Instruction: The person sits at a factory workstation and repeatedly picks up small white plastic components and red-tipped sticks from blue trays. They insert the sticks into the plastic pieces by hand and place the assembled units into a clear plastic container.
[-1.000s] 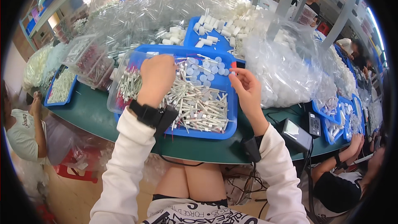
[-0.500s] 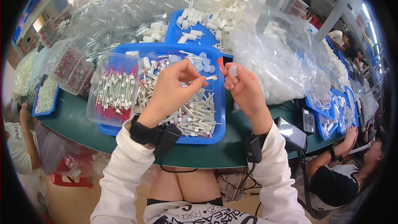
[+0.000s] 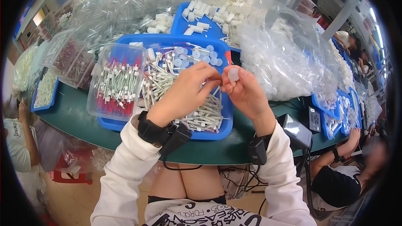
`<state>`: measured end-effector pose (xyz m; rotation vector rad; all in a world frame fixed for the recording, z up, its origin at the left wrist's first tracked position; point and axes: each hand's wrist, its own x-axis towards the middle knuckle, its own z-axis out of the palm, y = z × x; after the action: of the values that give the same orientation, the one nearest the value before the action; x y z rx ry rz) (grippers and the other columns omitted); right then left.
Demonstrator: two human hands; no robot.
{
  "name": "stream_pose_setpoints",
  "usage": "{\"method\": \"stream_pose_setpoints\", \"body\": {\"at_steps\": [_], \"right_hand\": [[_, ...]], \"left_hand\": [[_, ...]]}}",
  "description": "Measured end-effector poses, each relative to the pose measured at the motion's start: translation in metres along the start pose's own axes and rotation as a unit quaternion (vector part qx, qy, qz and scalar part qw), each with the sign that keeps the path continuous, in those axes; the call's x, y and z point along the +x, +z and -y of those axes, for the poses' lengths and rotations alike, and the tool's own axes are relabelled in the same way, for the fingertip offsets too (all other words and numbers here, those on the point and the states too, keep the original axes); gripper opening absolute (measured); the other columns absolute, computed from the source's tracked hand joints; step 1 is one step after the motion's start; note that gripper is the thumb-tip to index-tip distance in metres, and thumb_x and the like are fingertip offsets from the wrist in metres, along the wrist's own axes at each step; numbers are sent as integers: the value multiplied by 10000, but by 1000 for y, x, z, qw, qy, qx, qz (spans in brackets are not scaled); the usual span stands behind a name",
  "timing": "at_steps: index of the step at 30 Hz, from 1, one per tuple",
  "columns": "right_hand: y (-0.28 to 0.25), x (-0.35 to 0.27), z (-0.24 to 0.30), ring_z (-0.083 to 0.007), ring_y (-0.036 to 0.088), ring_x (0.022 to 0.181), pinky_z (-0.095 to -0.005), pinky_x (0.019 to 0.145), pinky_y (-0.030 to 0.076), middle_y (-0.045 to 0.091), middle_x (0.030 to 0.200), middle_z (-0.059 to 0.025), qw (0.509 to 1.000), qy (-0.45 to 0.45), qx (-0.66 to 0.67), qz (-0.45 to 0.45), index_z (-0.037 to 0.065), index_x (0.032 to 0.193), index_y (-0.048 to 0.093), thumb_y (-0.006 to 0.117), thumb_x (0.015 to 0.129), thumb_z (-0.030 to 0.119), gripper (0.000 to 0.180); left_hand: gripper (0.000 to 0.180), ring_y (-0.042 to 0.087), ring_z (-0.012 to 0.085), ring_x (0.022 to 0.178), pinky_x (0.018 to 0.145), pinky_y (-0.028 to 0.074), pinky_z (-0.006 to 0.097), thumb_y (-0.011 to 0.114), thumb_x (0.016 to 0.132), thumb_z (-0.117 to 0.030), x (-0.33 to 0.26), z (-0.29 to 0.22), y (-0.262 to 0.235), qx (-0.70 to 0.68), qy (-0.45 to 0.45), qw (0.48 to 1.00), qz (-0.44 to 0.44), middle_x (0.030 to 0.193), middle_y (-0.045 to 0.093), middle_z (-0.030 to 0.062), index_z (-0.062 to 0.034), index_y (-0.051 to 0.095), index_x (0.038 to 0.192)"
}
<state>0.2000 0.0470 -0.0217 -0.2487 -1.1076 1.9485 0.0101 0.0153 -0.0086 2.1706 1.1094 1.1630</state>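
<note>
A second ago my left hand point(image 3: 184, 94) was reaching into the blue tray point(image 3: 209, 132) among the white sticks point(image 3: 197, 115); it has since lifted out and come to meet my right hand point(image 3: 247, 94). My right hand, then raised apart, now touches the left fingertips, with the round white cap point(image 3: 233, 74) pinched at its fingertips above the tray.

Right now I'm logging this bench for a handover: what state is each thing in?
left hand: fingers pinched together, meeting the right hand
right hand: holding a small round white cap at its fingertips
blue tray: heaped with thin white sticks
clear box: open, packed with red-and-white sticks
clear bags: full of white parts
</note>
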Motion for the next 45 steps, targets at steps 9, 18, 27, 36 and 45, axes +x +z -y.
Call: {"method": "stream_pose_setpoints", "body": {"at_steps": [9, 18, 27, 36, 45], "right_hand": [[-3, -2, 4, -115, 583, 810, -260, 794, 473, 619, 983, -57, 999, -29, -18, -27, -23, 1153, 575, 574, 937, 257, 354], [1, 2, 8, -168, 615, 1010, -300, 924, 464, 639, 1132, -112, 970, -82, -208, -99, -11, 1154, 607, 658, 868, 70, 301], [5, 0, 6, -159, 630, 998, -284, 893, 487, 666, 1071, -105, 962, -75, -255, -70, -13, 1143, 613, 679, 834, 17, 317], [3, 2, 4, -158, 645, 948, -284, 860, 508, 671, 1033, -105, 939, -70, -325, -92, -36, 1058, 631, 693, 813, -3, 255], [-3, 1, -4, -164, 661, 932, -287, 845, 519, 685, 989, -99, 916, -70, -383, -94, -37, 1005, 645, 706, 801, 1, 216]], "left_hand": [[126, 570, 90, 730, 642, 447, 238, 516, 940, -80, -2, -9, 7, -299, -169, 939, 27, 850, 607, 56, 7, 565, 1016], [106, 523, 83, 624, 549, 413, 236, 583, 902, -109, -2, -14, 7, -168, -87, 976, -104, 694, 595, 46, -15, 623, 933], [98, 629, 225, 614, 540, 469, 312, 644, 822, -110, -2, -2, 10, 1, 33, 985, -172, 765, 651, 110, -44, 643, 894], [336, 643, 345, 841, 711, 495, 364, 553, 858, 16, -6, -13, 11, 51, -10, 995, -81, 874, 663, 159, -15, 502, 1188], [247, 620, 363, 799, 696, 490, 409, 537, 812, 82, -11, 8, 5, 199, 19, 979, -27, 838, 652, 162, 4, 577, 1043]]}}
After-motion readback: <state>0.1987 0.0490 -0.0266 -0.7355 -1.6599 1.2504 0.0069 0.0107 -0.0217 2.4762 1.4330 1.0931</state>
